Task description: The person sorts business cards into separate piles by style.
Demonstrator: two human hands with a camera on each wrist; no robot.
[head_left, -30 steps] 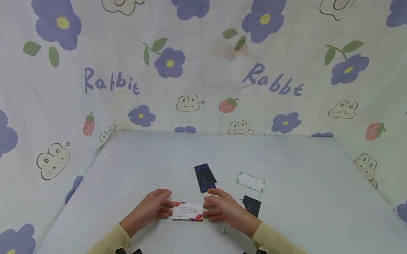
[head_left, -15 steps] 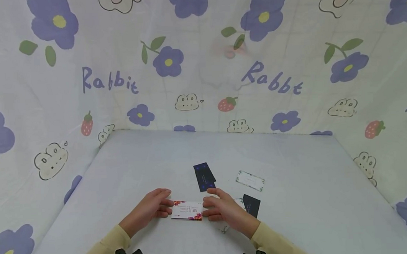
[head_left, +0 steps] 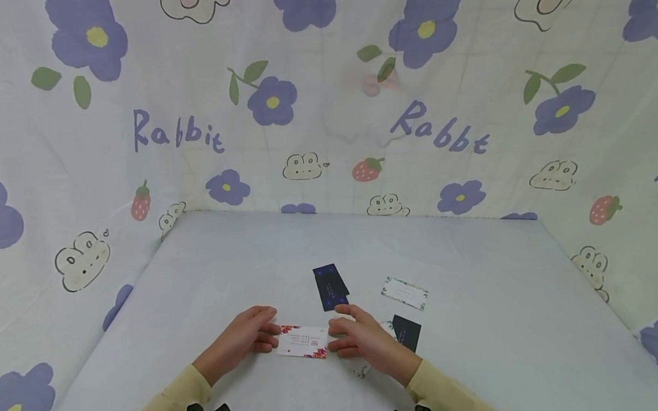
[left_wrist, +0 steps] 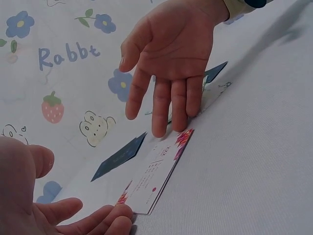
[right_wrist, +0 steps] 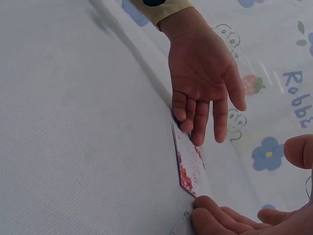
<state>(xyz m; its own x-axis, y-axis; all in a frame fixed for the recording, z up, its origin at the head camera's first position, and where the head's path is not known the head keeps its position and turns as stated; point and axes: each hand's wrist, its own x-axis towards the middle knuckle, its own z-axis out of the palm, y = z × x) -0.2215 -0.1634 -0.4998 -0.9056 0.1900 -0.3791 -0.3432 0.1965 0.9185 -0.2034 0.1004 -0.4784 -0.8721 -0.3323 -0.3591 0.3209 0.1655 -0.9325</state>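
A small stack of white business cards with red and orange floral corners lies flat on the table between my hands. At its left end is my left hand, fingertips touching the short edge, fingers fairly straight. My right hand faces it from the other end, its fingertips at or very near the opposite edge. In the left wrist view the card stack shows layered edges. Neither palm closes on it; both thumbs stay raised off the cards.
Dark blue cards overlap behind the stack. A white card with a green leafy border lies farther right. Beside my right hand are a black card and a leafy white card, partly hidden by that hand. Patterned cloth surrounds the table.
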